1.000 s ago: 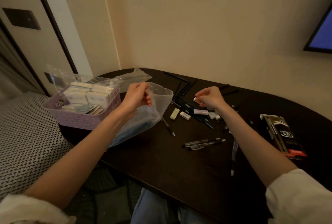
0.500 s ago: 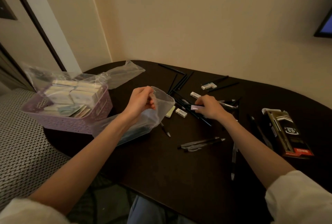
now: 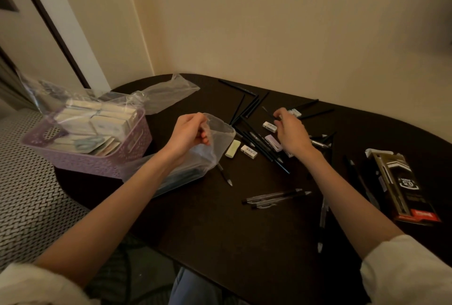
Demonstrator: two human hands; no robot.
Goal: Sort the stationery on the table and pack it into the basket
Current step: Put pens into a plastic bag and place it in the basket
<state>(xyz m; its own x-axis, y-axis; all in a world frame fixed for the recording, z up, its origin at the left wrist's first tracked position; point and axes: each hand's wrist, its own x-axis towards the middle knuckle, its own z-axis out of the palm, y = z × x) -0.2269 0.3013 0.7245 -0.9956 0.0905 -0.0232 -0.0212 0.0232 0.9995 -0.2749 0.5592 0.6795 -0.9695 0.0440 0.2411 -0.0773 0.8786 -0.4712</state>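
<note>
left hand: my left hand (image 3: 189,133) pinches the rim of a clear plastic bag (image 3: 195,158), fingers curled round the edge, holding its mouth up and open toward the right
bag: lies on the dark table (image 3: 220,231) just right of the basket; something dark and long inside, cannot make out what
right hand: my right hand (image 3: 291,133) is over the pen pile, fingers bent down with the tips among the black pens (image 3: 252,109); cannot tell if it actually has hold of anything
basket: purple lattice basket (image 3: 97,162) at the table's left end, partly over the edge, filled with white boxes and flat packs (image 3: 102,121) wrapped in clear plastic
erasers: pale green eraser (image 3: 232,148) and a white one (image 3: 248,151) side by side just right of the bag mouth; another white eraser (image 3: 269,126) beside my right fingers; lilac eraser (image 3: 274,142) touching my right palm edge
loose pens: clear-barrel pens (image 3: 276,197) near the front middle, one black pen (image 3: 223,173) just beside the bag, more along my right forearm
pen box: black pen box (image 3: 401,182) at the far right, lying flat, well apart from the basket
spare bag: second empty clear bag (image 3: 168,94) behind the basket, flat on the table
</note>
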